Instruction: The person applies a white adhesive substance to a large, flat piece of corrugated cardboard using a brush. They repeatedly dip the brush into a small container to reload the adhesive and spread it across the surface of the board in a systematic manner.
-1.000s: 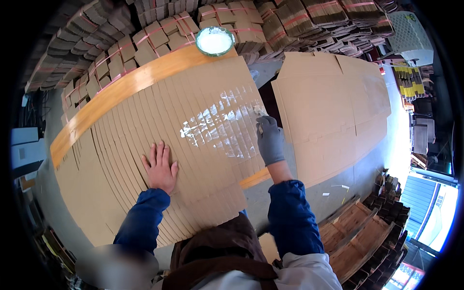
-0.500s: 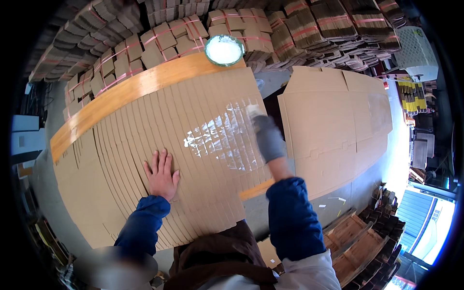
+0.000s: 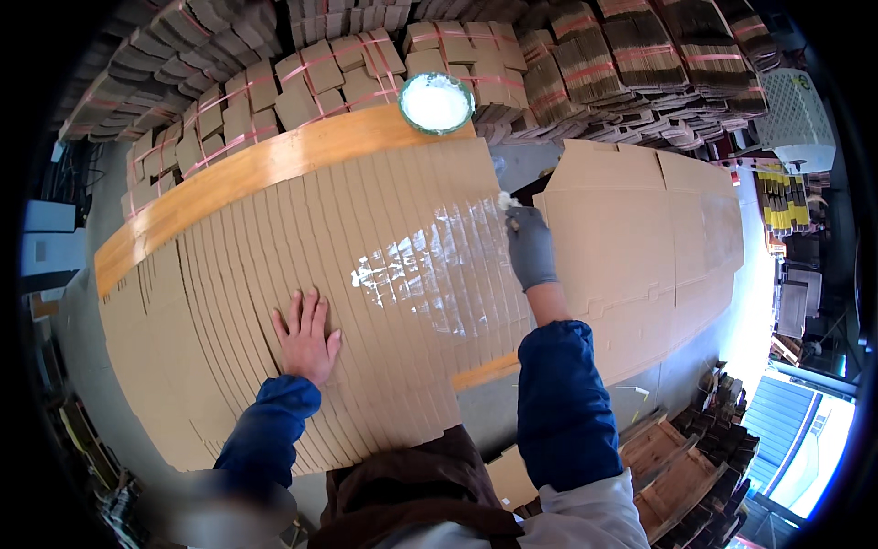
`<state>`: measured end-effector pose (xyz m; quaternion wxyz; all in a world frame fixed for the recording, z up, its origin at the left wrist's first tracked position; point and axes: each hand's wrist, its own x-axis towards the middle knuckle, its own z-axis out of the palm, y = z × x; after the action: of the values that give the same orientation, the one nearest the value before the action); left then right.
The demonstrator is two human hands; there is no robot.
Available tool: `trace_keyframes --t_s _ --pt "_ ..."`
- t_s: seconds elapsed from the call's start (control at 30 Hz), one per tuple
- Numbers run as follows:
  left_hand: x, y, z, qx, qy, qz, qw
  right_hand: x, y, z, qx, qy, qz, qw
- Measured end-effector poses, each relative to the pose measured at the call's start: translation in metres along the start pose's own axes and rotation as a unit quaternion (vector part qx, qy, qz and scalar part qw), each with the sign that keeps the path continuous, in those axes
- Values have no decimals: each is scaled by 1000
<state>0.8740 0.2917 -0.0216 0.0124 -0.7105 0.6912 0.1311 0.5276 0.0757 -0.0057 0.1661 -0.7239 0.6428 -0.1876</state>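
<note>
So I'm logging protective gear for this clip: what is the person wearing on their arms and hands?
Both forearms are in blue long sleeves with bunched cuffs. The left hand is bare, with no glove. The right hand wears a grey glove that ends at the wrist, short of the sleeve. No watch, rings or markings show.

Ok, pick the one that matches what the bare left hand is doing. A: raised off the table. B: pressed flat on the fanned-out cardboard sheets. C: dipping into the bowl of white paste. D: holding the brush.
B: the left hand lies palm down, fingers spread, on the overlapped cardboard sheets, away from the bowl.
</note>
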Motion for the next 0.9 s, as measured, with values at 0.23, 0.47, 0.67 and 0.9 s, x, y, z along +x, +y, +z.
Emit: trace_keyframes --t_s 0.23,0.47,0.67,0.9 --pt "-1 -1 0 -4 -1 -3 1000 7 0 -1 -1 7 -12 1000" --pt "1 -1 6 4 6 7 1000 -6 19 -5 3 23 -15 1000" --pt "-3 -3 6 17 7 5 1000 -107 -22 -16 111 -7 -66 992" --pt "-2 4 -1 10 -11 4 1000 -140 -1 -47 129 30 48 990"
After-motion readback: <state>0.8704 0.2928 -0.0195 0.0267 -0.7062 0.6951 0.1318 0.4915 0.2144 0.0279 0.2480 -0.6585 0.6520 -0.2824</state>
